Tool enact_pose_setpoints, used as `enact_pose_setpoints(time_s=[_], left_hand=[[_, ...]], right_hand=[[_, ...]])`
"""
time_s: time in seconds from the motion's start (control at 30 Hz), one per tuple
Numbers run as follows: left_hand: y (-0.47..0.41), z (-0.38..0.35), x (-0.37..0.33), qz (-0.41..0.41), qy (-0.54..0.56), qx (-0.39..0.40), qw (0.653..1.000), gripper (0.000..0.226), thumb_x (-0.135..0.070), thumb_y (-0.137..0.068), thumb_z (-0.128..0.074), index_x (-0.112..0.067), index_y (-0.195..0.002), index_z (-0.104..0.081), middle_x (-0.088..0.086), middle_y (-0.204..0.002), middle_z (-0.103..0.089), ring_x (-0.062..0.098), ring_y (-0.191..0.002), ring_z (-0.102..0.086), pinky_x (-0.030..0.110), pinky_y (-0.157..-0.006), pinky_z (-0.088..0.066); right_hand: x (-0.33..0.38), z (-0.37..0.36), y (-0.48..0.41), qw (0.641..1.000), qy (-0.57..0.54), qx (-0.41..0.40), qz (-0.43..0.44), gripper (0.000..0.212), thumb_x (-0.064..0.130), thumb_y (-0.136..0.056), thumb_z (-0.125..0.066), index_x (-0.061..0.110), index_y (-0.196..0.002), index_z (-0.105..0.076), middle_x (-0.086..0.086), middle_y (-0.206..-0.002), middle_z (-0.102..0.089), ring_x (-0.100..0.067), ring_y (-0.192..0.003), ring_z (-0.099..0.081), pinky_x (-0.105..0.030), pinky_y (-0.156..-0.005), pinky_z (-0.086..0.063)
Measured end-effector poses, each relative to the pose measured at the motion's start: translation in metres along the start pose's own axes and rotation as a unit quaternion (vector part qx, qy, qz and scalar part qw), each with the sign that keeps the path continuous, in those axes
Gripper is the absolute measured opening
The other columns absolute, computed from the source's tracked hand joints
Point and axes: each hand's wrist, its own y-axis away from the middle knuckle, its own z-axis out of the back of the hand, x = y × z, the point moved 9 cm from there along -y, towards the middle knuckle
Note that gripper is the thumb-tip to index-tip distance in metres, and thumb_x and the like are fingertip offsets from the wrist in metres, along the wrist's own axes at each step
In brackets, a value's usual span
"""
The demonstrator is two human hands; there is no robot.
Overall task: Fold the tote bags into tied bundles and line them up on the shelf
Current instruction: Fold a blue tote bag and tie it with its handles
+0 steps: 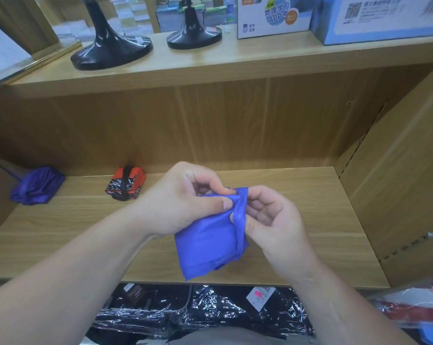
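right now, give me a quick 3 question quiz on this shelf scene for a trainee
1. True or false: the left hand and the right hand both hold the blue bag.
2. What goes round the orange bundle on the shelf? A) a black strap B) a white string C) nothing
3. Fill in: the purple bag lies to the ____ of the orange bundle.
Key: 1 true; 2 A; 3 left
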Motion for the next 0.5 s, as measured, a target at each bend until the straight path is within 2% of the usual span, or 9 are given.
enact_pose_setpoints(time_s=[0.13, 0.2, 0.3, 0.37, 0.43, 0.5], left_hand=[[-0.005, -0.003, 0.002, 0.015, -0.025, 0.003, 1.0, 0.01, 0.01, -0.083, -0.074, 0.004, -0.078, -0.068, -0.006, -0.062, -0.066, 0.005, -0.056, -0.057, 0.017, -0.056, -0.046], [-0.004, -0.003, 0.007, 0.021, 0.001, -0.018, 1.0, 0.009, 0.0, -0.08, -0.077, -0.002, -0.084, -0.069, 0.003, -0.065, -0.065, 0.012, -0.058, -0.057, 0.022, -0.057, -0.047], [0.0, 0.005, 0.028, 0.07, 0.068, -0.101, 0.99, 0.033, -0.019, -0.073, -0.079, -0.017, -0.102, -0.064, 0.011, -0.068, -0.063, 0.021, -0.056, -0.055, 0.029, -0.057, -0.045], [0.006, 0.005, 0.042, 0.108, 0.128, -0.151, 0.974, 0.043, -0.023, -0.067, -0.087, -0.016, -0.105, -0.067, 0.012, -0.078, -0.072, 0.024, -0.064, -0.065, 0.035, -0.067, -0.049], [0.012, -0.001, 0.045, 0.108, 0.151, -0.163, 0.969, 0.033, -0.025, -0.071, -0.088, -0.012, -0.098, -0.076, 0.013, -0.092, -0.077, 0.022, -0.078, -0.07, 0.038, -0.077, -0.052], [0.016, -0.004, 0.046, 0.101, 0.161, -0.171, 0.967, 0.02, -0.026, -0.078, -0.081, -0.01, -0.089, -0.079, 0.016, -0.093, -0.076, 0.023, -0.08, -0.069, 0.037, -0.076, -0.053]], right_hand=[[-0.013, -0.001, 0.001, 0.998, -0.038, -0.015, -0.051, 0.022, 0.007, -0.082, -0.069, 0.009, -0.104, -0.065, -0.008, -0.106, -0.075, -0.017, -0.098, -0.069, -0.025, -0.076, -0.054], [-0.014, 0.003, -0.001, 0.997, -0.043, -0.025, -0.056, 0.021, 0.008, -0.082, -0.069, 0.01, -0.103, -0.066, -0.01, -0.107, -0.074, -0.018, -0.097, -0.068, -0.026, -0.076, -0.054], [-0.008, 0.01, -0.007, 0.998, -0.019, -0.041, -0.039, 0.02, 0.007, -0.081, -0.069, 0.01, -0.101, -0.066, -0.009, -0.104, -0.074, -0.018, -0.096, -0.068, -0.027, -0.078, -0.054], [-0.006, 0.013, -0.009, 0.998, -0.001, -0.055, -0.027, 0.02, 0.005, -0.08, -0.068, 0.01, -0.099, -0.066, -0.006, -0.101, -0.075, -0.017, -0.095, -0.069, -0.026, -0.079, -0.054], [-0.006, 0.016, -0.01, 0.997, 0.01, -0.072, -0.019, 0.018, 0.003, -0.08, -0.07, 0.012, -0.096, -0.068, -0.007, -0.098, -0.076, -0.017, -0.092, -0.069, -0.027, -0.079, -0.055], [-0.005, 0.019, -0.009, 0.996, 0.028, -0.089, -0.014, 0.017, 0.004, -0.076, -0.073, 0.011, -0.092, -0.07, -0.008, -0.093, -0.076, -0.019, -0.087, -0.071, -0.027, -0.076, -0.055]])
